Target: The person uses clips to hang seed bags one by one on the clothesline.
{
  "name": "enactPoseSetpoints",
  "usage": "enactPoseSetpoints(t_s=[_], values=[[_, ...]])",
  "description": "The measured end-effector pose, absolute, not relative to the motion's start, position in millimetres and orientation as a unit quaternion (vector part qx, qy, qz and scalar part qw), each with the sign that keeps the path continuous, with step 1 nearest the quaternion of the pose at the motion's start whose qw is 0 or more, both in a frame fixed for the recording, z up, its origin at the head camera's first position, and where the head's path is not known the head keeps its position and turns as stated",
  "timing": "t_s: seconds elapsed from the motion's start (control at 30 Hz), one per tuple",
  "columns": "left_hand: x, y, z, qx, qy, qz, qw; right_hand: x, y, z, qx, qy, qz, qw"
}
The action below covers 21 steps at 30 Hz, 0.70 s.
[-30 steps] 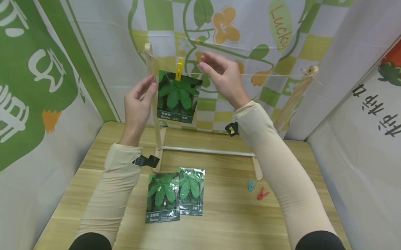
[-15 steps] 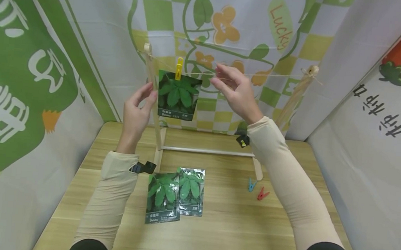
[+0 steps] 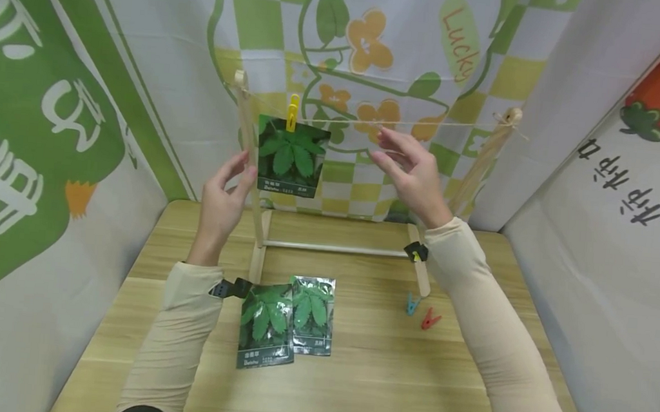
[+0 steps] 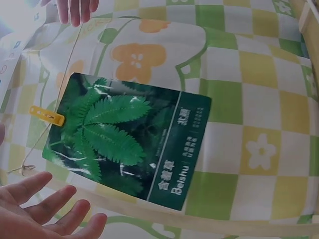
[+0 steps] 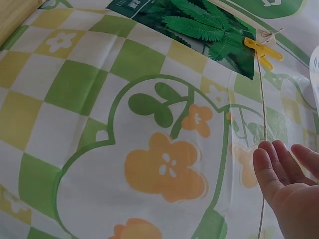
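Note:
A green seed packet (image 3: 291,158) with a leaf picture hangs from a thin string (image 3: 360,122), held by a yellow clothespin (image 3: 292,114) at its top edge. My left hand (image 3: 222,204) is just left of the packet, by the left post, its fingers loosely bent around nothing. In the left wrist view those fingers (image 4: 65,219) are spread and apart from the packet. Right of the packet and below the string, my right hand (image 3: 416,174) holds nothing, its fingers relaxed. The right wrist view has the right hand (image 5: 286,184) close to the string; whether they touch I cannot tell.
Two more seed packets (image 3: 267,327) lie overlapping on the wooden table (image 3: 362,389). A blue clothespin (image 3: 412,304) and a red clothespin (image 3: 430,318) lie at the right. The string runs between two wooden posts (image 3: 488,157), joined by a low metal rod (image 3: 338,249).
My right hand has moved right and down, away from the hanging packet. The left hand has dropped slightly. The packet stays clipped on the string.

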<state>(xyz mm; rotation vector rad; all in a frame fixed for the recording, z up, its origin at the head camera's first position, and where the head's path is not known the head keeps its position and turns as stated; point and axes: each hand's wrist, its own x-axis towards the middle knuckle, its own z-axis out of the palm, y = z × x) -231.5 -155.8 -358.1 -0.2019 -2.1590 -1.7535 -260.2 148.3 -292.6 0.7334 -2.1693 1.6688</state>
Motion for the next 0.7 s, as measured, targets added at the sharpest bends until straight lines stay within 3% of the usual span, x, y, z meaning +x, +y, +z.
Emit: enactPoseSetpoints(t_s=[0.7], values=[[-216, -160, -382, -0.044, -0.789, -0.600, 0.125, -240, 182, -323, 0.205, -0.766, 0.593, 0.139]])
